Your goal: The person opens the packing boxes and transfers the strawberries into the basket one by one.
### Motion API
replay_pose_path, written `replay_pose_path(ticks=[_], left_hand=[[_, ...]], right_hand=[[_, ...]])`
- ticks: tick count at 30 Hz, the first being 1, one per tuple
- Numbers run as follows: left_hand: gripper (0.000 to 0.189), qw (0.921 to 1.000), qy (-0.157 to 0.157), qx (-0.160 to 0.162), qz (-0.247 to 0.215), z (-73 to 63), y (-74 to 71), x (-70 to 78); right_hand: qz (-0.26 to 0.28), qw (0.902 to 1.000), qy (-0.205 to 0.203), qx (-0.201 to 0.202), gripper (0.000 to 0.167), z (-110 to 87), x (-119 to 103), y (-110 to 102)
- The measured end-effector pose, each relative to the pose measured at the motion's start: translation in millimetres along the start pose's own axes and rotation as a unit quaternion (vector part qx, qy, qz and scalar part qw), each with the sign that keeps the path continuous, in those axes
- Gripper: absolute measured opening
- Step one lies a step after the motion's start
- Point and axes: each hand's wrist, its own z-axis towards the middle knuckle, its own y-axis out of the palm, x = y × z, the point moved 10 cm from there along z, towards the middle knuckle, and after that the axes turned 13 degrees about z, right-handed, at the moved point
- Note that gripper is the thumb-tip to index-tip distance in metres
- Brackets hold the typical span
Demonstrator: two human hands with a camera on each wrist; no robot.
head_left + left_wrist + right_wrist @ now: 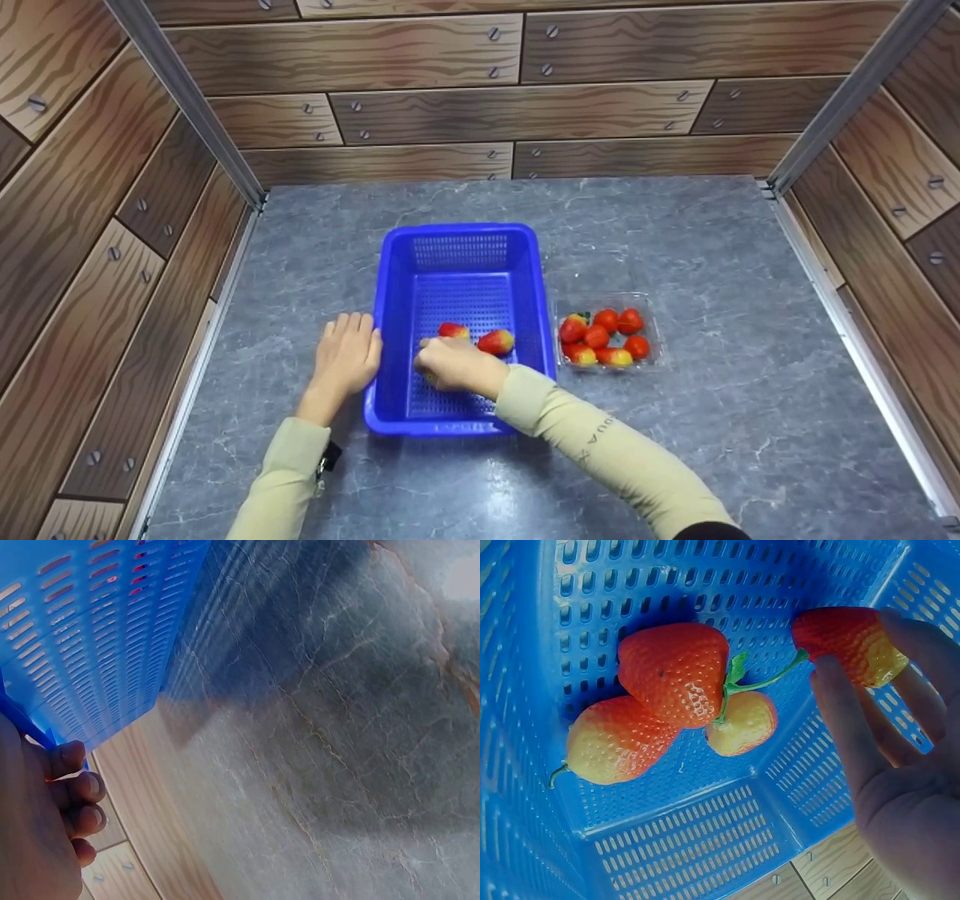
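A blue perforated plastic basket (463, 429) stands on the table. On its left rim is my left hand (349, 352); its curled fingertips (91, 786) show below the rim in the left wrist view. Inside the basket, my right hand (459, 365) pinches a red and yellow strawberry (847, 641) between thumb and fingers. Beside it in the right wrist view lie a mostly red strawberry (673, 671), a yellow-red one (619, 741) and a small pale one (742, 724). From above, the right hand hides part of the group, leaving two red strawberries (496, 342) visible beyond it.
To the basket's right stands a clear plastic box (656, 352) holding several red and red-yellow fruits (597, 337), some of them strawberries. Wood-patterned panels (517, 112) enclose the grey marbled tabletop (735, 315) at the back and both sides.
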Motion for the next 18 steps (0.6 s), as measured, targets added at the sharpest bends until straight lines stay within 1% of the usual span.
replay_pose_path(ticks=[2, 4, 8, 13, 18], left_hand=[[0.025, 1.0, 0.001, 0.002, -0.003, -0.2, -0.3, 0.2], [0.025, 1.0, 0.002, 0.004, -0.006, -0.4, -0.8, 0.7], [0.025, 1.0, 0.004, 0.004, -0.007, -1.3, -0.9, 1.3], [0.025, 1.0, 0.002, -0.002, -0.001, -2.0, -0.2, 1.0], [0.025, 1.0, 0.001, -0.007, 0.001, -1.4, -0.4, 0.8]], right_hand=[[0.007, 0.9999, 0.01, -0.004, 0.006, 0.1, 1.5, 1.1], [0.011, 0.9997, 0.02, -0.012, 0.01, 0.1, 3.5, 3.3], [-0.004, 0.9991, 0.033, -0.028, 0.016, -1.1, 6.6, 8.3], [-0.016, 0.9984, 0.041, -0.037, 0.013, -2.0, 8.7, 11.6], [-0.004, 0.9984, 0.045, -0.033, 0.012, -1.7, 7.2, 7.2]])
